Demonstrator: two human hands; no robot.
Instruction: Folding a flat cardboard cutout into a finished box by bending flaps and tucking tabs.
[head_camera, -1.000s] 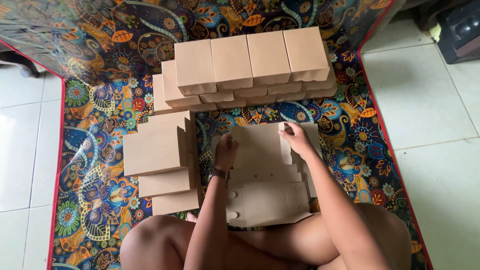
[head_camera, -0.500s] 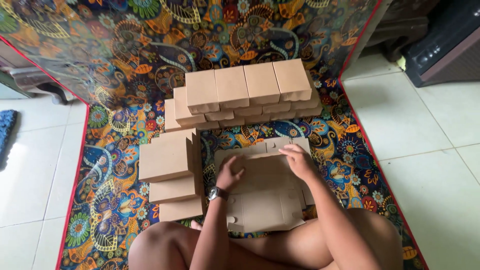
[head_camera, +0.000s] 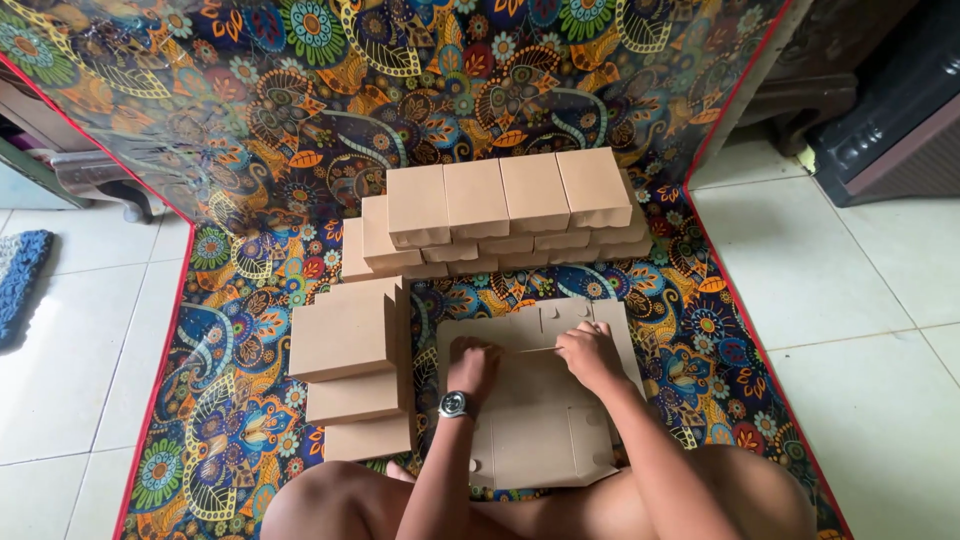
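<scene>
Flat cardboard box blank (head_camera: 535, 420) lies at near edge of patterned mat (head_camera: 230, 330), before knees. Since a second ago both hands have closed in along fold line: left hand (head_camera: 472, 365) fist-curled, pressing panel; right hand (head_camera: 590, 355) fingers bent, pinching crease. Folding under way. Folded boxes (head_camera: 500, 205) stacked at far side, flat stack (head_camera: 350, 365) left.

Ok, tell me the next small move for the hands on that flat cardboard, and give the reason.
Probably fold the far flap up along its crease. Both the left hand and right hand already press on the flat box blank just below that scored line, and the blank lies unfolded, unlike the finished boxes stacked behind it.
</scene>
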